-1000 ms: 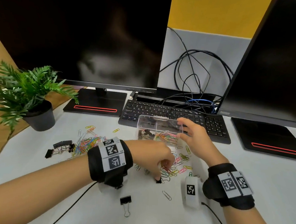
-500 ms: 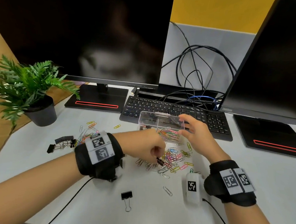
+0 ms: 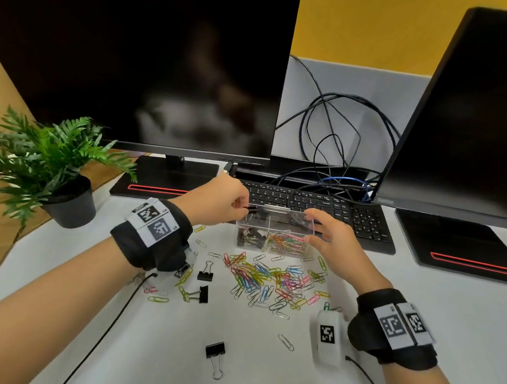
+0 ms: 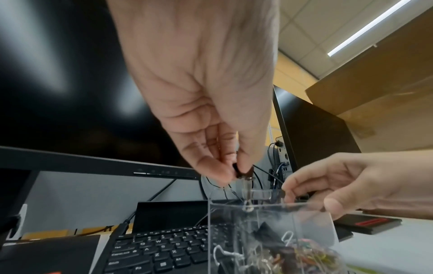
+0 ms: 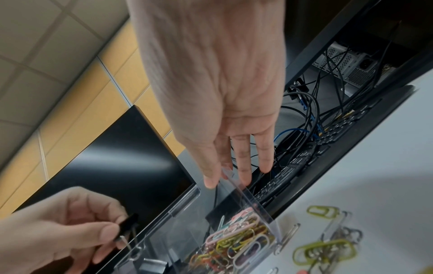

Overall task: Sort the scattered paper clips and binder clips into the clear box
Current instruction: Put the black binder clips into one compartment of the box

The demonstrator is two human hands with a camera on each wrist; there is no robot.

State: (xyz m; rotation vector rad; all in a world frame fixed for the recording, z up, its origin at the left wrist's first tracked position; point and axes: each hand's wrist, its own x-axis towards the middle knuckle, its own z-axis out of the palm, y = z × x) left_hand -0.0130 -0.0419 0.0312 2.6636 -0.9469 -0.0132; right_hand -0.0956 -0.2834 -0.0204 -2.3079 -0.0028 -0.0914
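**Binder clip held over the clear box**

The left hand pinches a small black binder clip between thumb and fingers, above the left compartment of the clear box. The right hand steadies the box's right end, fingers straight against its wall. The box sits toward the counter's back edge, loose paper clips scattered at mid-counter.

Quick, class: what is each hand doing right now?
Left hand: pinches a black binder clip over the clear box.
Right hand: fingers straight, steadying the box's right end; holds nothing else.
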